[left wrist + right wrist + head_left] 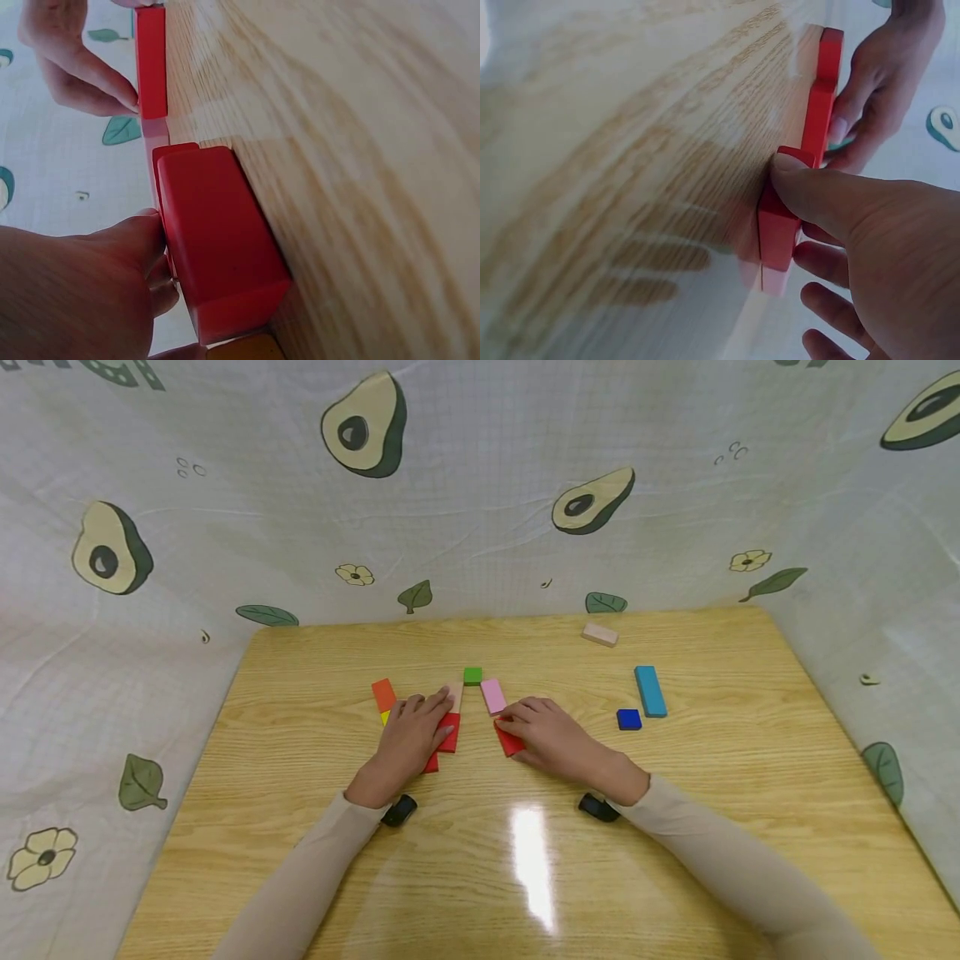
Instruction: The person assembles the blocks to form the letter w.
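Observation:
My left hand (408,735) lies over a cluster of blocks, its fingers extended onto a pale wooden block (457,695). Its thumb touches a red block (449,737) below that one. Another red block (221,232) is nearer the wrist, partly covered in the head view. Beyond the fingers, an orange block (383,695) meets a yellow block (386,717), mostly hidden. My right hand (551,739) pinches a red block (778,225) between thumb and fingers, at the near end of a pink block (493,697). A green cube (472,676) sits at the pink block's far end.
On the right of the wooden table (300,877) are a dark blue cube (629,719) and a long light blue block (650,692). Farther back lies a pale wooden block (600,635). An avocado-print cloth (480,527) borders the table's back and sides.

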Demonstrator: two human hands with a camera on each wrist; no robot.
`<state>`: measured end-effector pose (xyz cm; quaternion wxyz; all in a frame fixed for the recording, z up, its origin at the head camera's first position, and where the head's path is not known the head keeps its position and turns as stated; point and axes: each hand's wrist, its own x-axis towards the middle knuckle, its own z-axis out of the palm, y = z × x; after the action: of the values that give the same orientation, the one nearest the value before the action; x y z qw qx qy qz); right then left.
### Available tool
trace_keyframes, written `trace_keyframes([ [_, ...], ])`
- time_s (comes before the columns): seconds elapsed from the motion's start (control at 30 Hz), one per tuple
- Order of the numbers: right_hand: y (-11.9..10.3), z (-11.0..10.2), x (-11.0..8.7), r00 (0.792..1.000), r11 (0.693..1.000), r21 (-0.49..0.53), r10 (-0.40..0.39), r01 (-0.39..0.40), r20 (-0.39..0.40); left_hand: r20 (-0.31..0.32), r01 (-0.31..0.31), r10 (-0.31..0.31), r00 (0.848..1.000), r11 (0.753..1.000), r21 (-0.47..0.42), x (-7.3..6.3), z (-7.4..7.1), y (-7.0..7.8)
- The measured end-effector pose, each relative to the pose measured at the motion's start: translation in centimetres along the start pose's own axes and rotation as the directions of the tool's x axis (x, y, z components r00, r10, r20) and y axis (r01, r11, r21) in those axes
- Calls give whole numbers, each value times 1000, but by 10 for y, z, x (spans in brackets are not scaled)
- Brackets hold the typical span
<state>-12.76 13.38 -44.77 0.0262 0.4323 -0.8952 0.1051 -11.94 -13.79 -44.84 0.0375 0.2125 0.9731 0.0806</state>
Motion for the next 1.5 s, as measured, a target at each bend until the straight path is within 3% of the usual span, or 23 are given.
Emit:
trace_keyframes([
  [1.0, 2, 5, 5, 999, 1000, -13, 28, -28, -23, -10, -11, 11, 1000, 1000, -1, 2, 0, 1],
  [1.3, -1, -1, -4, 997, 999, 17, 34, -33, -70, -13, -22, 23, 1000, 999, 42, 3, 0, 1],
  [1.5, 2, -7, -20, 993, 995, 63, 81, -75, -87, -23, -42, 45, 999, 995, 95, 2, 0, 1],
])
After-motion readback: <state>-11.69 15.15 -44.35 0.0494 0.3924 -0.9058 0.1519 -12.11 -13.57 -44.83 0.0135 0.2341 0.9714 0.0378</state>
